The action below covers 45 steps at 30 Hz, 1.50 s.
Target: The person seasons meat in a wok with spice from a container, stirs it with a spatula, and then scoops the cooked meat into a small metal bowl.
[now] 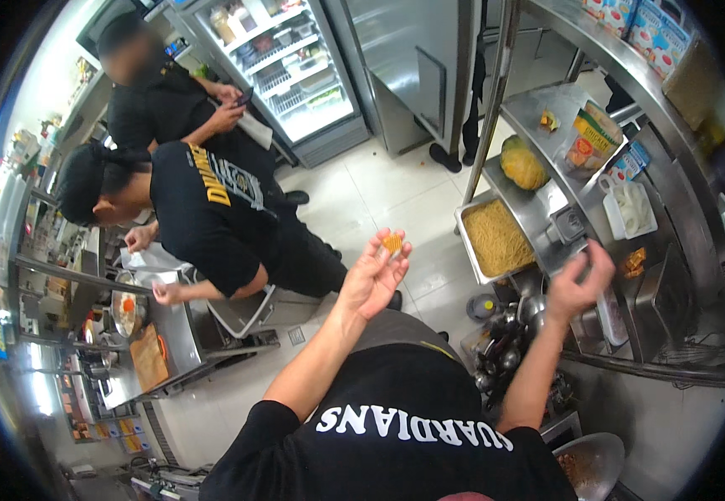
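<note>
My left hand (pixel 372 280) is raised palm up in front of me, its fingertips closed on a small orange crinkle-cut slice (pixel 392 244). The slice has a ridged surface; whether it is a vegetable or a chip I cannot make out. To the right, my right hand (pixel 578 288) hangs over the edge of the steel shelf unit. Its fingers are loosely bent and apart, and nothing shows in them. Just beyond it sits a small square metal container (pixel 568 224). A deep steel tray of noodles (pixel 496 235) lies to that hand's left.
On the shelves are a green-orange pumpkin (pixel 524 164), a food pouch (pixel 594 138) and a white tub (pixel 630 209). Ladles and pans (pixel 500 355) hang below; a wok (pixel 592 468) is lower right. Two co-workers (pixel 204 200) stand left, near a glass-door fridge (pixel 283 71).
</note>
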Each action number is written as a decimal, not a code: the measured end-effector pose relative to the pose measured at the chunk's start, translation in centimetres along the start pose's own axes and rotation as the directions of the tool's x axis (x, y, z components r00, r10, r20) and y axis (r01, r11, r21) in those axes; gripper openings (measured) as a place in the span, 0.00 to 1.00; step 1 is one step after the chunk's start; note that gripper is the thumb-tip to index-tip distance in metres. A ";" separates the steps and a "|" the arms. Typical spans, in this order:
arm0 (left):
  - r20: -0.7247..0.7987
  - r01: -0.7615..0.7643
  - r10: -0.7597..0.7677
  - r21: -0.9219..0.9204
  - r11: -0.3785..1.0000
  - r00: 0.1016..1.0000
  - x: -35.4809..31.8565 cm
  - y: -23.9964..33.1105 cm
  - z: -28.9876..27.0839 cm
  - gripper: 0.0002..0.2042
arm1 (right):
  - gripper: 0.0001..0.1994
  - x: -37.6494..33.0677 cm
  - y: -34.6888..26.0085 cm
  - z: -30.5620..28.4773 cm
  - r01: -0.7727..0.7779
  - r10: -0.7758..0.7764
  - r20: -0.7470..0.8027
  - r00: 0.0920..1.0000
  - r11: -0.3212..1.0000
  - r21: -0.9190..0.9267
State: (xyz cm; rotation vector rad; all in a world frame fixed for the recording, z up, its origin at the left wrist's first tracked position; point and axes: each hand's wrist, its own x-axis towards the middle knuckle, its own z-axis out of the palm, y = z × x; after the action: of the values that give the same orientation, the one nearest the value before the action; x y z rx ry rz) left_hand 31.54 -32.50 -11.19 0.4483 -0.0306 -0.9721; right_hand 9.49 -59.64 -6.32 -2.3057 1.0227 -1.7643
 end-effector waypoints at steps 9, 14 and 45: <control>0.012 -0.149 0.150 0.250 0.957 0.989 -5.1 5.3 0.4 0.20 | 0.12 -6.4 -22.2 4.0 -0.121 -0.305 0.444 0.842 0.697 0.707; 0.219 -0.337 0.425 0.914 0.227 0.879 -8.9 9.4 -1.1 0.19 | 0.09 -10.4 -28.2 5.1 -0.499 -0.220 0.689 0.690 0.546 0.673; 0.338 -0.333 0.123 0.941 -0.058 0.933 -19.9 20.5 -11.2 0.07 | 0.02 -21.4 -39.0 3.6 -0.702 -0.087 0.989 0.118 0.698 0.145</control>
State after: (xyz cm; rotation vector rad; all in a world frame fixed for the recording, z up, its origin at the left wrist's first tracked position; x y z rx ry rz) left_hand 38.87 -2.72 -10.16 1.7265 -1.0521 -0.4275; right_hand 28.02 -19.09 -8.82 -1.8107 0.4509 -0.0432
